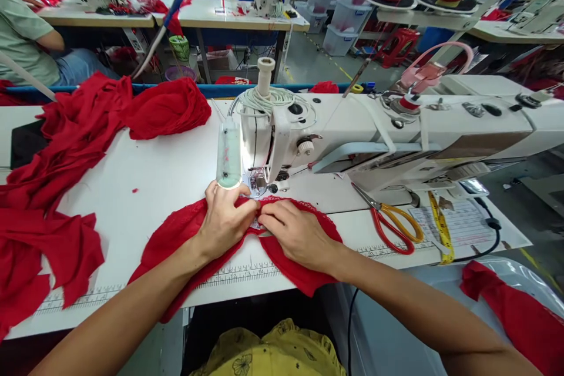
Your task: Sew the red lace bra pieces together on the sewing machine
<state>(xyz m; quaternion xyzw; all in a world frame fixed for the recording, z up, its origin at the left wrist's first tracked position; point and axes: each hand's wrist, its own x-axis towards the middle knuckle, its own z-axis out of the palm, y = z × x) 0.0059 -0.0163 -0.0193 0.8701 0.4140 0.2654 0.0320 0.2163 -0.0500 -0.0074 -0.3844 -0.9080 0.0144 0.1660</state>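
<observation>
A red lace-edged garment piece (178, 235) lies across the front of the sewing machine (308, 129), part of it hanging over the table's front edge. My left hand (227, 214) is closed on its middle, just left of the presser foot (258, 181), thumb and fingers pinched together. Close beside it, my right hand (302, 232) grips the same piece with curled fingers, the fingertips of both hands nearly meeting. A small white patch shows between them, and a greyish sliver peeks out under my right fingers; I cannot make out what it is.
Red fabric (83, 123) is heaped along the table's left side. Scissors (392, 220) with red and orange handles lie at right, beside a yellow tape measure (440, 229) and a paper sheet. A grey tub (396, 305) holding red fabric stands below. A co-worker (30, 35) sits far left.
</observation>
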